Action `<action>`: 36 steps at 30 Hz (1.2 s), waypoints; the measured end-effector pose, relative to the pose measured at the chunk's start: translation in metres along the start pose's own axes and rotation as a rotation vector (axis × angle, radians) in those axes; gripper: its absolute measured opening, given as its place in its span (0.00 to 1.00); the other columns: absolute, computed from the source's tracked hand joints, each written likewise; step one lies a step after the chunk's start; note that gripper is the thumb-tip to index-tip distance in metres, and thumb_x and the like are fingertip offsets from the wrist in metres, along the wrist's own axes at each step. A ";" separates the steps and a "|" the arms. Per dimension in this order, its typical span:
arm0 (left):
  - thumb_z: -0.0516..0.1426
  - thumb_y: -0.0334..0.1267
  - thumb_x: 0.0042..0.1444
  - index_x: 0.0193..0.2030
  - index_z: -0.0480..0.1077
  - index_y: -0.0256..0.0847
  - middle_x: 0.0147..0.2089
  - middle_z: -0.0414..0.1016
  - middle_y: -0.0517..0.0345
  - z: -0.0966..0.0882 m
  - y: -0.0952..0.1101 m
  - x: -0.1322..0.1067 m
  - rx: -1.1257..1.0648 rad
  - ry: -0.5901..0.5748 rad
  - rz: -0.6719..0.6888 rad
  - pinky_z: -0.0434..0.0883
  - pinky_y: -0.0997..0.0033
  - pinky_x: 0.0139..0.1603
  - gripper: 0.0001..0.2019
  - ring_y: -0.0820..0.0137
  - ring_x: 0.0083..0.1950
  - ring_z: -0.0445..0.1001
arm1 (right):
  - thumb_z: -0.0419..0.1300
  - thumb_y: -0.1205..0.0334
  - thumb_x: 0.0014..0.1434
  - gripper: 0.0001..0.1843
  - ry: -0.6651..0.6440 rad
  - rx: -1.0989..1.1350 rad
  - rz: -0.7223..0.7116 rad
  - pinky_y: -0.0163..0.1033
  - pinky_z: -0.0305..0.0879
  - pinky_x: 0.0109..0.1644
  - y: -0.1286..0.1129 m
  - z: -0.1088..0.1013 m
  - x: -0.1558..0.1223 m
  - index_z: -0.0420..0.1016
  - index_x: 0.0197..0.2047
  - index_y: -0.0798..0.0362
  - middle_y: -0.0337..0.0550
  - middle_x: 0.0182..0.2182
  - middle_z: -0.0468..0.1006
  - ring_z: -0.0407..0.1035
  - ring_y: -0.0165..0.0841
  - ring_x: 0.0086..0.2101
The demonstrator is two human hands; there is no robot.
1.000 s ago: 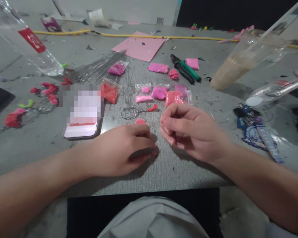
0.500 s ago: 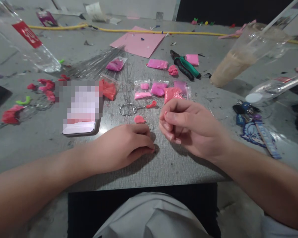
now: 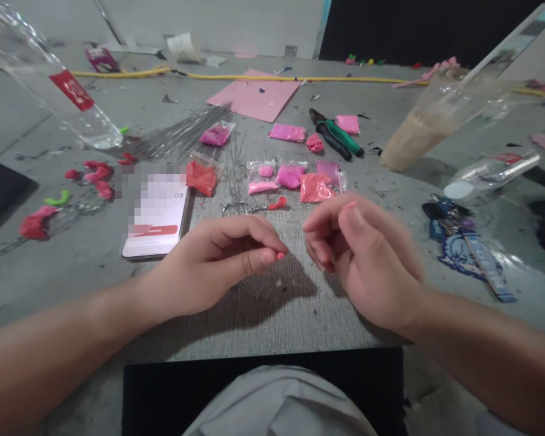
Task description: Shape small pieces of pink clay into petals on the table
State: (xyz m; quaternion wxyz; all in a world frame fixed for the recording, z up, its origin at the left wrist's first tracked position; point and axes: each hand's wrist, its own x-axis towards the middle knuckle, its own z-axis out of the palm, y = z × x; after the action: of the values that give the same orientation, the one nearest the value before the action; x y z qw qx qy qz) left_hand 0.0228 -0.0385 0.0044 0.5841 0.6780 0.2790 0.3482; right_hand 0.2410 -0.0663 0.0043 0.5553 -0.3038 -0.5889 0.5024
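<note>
Pinching 1 small coral clay-like bit (image 3: 280,256) at fingertips, left hand (image 3: 209,266) hovers over table (image 3: 295,330). Bit probably light, soft, easily dented, maybe tacky; best held lightly by edge. Right hand (image 3: 375,260) half-curled nearby, pink speck (image 3: 350,204) at thumb tip; cannot tell if gripped. Red-tipped wire (image 3: 278,204), coral packet (image 3: 317,188) just beyond; phone (image 3: 152,247) crowds left hand; pliers (image 3: 338,136) farther back.

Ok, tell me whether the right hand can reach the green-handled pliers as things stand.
Probably yes: the pliers lie ahead of the right hand with nothing visible on top, and the coral packet between looks low enough to reach over.
</note>
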 end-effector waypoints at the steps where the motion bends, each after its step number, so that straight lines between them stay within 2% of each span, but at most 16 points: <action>1: 0.63 0.34 0.67 0.41 0.80 0.43 0.40 0.77 0.59 0.001 -0.001 -0.001 -0.063 0.015 -0.015 0.71 0.78 0.39 0.03 0.76 0.38 0.73 | 0.53 0.54 0.76 0.16 -0.019 -0.052 -0.039 0.35 0.59 0.26 0.000 0.001 -0.003 0.78 0.41 0.51 0.36 0.23 0.68 0.64 0.29 0.25; 6: 0.64 0.35 0.66 0.44 0.81 0.47 0.40 0.75 0.61 0.010 -0.004 -0.008 -0.373 0.027 -0.034 0.72 0.78 0.37 0.04 0.78 0.36 0.71 | 0.53 0.62 0.74 0.12 -0.183 -0.354 -0.205 0.35 0.63 0.30 -0.003 0.005 -0.008 0.75 0.40 0.54 0.37 0.28 0.72 0.65 0.26 0.26; 11: 0.63 0.33 0.67 0.44 0.81 0.46 0.39 0.73 0.61 0.020 -0.004 -0.012 -0.501 0.015 -0.032 0.73 0.78 0.38 0.04 0.79 0.35 0.71 | 0.54 0.67 0.71 0.08 -0.253 -0.430 -0.335 0.33 0.64 0.32 -0.002 0.011 -0.007 0.71 0.38 0.55 0.36 0.28 0.71 0.63 0.25 0.27; 18: 0.62 0.32 0.68 0.45 0.80 0.43 0.39 0.72 0.59 0.018 -0.004 -0.012 -0.488 0.000 -0.004 0.72 0.78 0.39 0.05 0.77 0.36 0.71 | 0.56 0.69 0.67 0.04 -0.269 -0.474 -0.409 0.33 0.67 0.32 -0.008 0.008 -0.004 0.73 0.42 0.55 0.38 0.29 0.74 0.66 0.27 0.28; 26: 0.60 0.37 0.70 0.43 0.78 0.41 0.38 0.71 0.58 0.016 0.004 -0.013 -0.348 -0.042 -0.018 0.70 0.75 0.39 0.05 0.76 0.36 0.69 | 0.60 0.65 0.65 0.04 -0.325 -0.567 -0.544 0.38 0.68 0.31 -0.004 0.004 -0.005 0.74 0.43 0.55 0.41 0.28 0.74 0.68 0.32 0.27; 31: 0.59 0.37 0.70 0.41 0.77 0.41 0.36 0.71 0.58 0.016 0.006 -0.011 -0.316 -0.043 -0.030 0.70 0.74 0.38 0.07 0.74 0.36 0.69 | 0.62 0.61 0.65 0.09 -0.307 -0.576 -0.665 0.39 0.71 0.32 -0.001 0.004 -0.009 0.77 0.44 0.57 0.43 0.28 0.75 0.70 0.33 0.28; 36: 0.59 0.37 0.70 0.41 0.77 0.40 0.37 0.73 0.56 0.013 0.006 -0.010 -0.266 -0.057 0.006 0.72 0.72 0.40 0.07 0.73 0.37 0.71 | 0.64 0.61 0.64 0.13 -0.301 -0.589 -0.648 0.40 0.72 0.31 -0.003 0.003 -0.008 0.77 0.50 0.56 0.43 0.28 0.77 0.72 0.34 0.28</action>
State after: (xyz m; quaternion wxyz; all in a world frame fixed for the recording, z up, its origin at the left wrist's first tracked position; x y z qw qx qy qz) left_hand 0.0267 -0.0553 0.0079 0.6754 0.6051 0.2116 0.3646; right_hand 0.2409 -0.0757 0.0045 0.4821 -0.1727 -0.8453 0.1526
